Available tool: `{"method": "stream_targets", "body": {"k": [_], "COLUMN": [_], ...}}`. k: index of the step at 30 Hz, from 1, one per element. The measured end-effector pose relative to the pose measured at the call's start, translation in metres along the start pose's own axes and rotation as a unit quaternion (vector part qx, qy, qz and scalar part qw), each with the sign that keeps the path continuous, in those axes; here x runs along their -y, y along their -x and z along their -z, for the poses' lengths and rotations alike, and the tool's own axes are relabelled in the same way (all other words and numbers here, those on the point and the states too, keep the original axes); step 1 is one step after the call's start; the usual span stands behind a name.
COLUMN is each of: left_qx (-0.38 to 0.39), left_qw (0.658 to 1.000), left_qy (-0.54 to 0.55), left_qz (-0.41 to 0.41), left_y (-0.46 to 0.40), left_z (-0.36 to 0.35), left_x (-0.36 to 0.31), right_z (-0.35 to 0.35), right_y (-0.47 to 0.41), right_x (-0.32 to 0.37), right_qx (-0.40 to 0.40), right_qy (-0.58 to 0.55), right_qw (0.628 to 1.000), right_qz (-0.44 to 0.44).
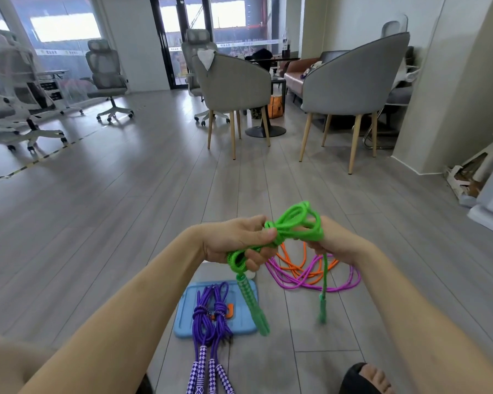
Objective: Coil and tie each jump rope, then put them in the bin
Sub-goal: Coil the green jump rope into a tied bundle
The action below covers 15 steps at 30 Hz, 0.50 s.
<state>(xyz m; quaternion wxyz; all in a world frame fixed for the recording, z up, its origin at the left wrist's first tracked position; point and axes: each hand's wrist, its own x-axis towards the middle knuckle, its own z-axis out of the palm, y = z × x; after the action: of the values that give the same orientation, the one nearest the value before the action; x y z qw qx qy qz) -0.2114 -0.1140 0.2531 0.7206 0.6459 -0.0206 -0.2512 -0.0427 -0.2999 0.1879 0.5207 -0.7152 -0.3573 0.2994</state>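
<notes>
Two bare forearms, no sleeves, left hand [234,240], right hand [335,241], black sandal [356,378]

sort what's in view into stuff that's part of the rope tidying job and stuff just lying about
Part of the job: green jump rope, gripped by left hand and right hand; tied purple ropes; loose orange rope and pink rope; blue tray.

Lying about: grey chairs; office chairs; sandal.

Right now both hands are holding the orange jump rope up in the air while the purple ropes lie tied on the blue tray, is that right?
Not quite: the head view shows that the rope held by the left hand and right hand is the green jump rope, not the orange one. The orange rope lies loose on the floor. The purple ropes do lie tied on the blue tray.
</notes>
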Motion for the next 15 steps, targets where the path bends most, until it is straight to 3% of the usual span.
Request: {"method": "stream_targets", "body": {"k": [3, 5, 8, 10, 15], "left_qx": [-0.048, -0.081, -0.195, -0.289, -0.359], "left_qw": [0.962, 0.935, 0.948, 0.940, 0.932], "left_qy": [-0.233, -0.301, -0.225, -0.173, -0.037], "left_qz": [0.133, 0.166, 0.110, 0.060, -0.028], "left_y": [-0.009, -0.019, -0.029, -0.029, -0.037], "left_z": [-0.007, -0.010, 0.000, 0.010, 0.017], "left_x": [0.011, 0.025, 0.046, 0.050, 0.045], "right_z": [-0.005, -0.013, -0.021, -0.026, -0.038], "right_y": [-0.002, -0.006, -0.014, -0.012, -0.010], "right_x": [0.001, 0.008, 0.019, 0.028, 0.039], "right_qx": [0.000, -0.019, -0.065, -0.072, -0.059], "right_qy": [0.076, 0.115, 0.168, 0.210, 0.184], "right_qw": [0.997, 0.993, 0.983, 0.973, 0.974], "right_qz": [-0.004, 0.003, 0.040, 0.063, 0.115]}}
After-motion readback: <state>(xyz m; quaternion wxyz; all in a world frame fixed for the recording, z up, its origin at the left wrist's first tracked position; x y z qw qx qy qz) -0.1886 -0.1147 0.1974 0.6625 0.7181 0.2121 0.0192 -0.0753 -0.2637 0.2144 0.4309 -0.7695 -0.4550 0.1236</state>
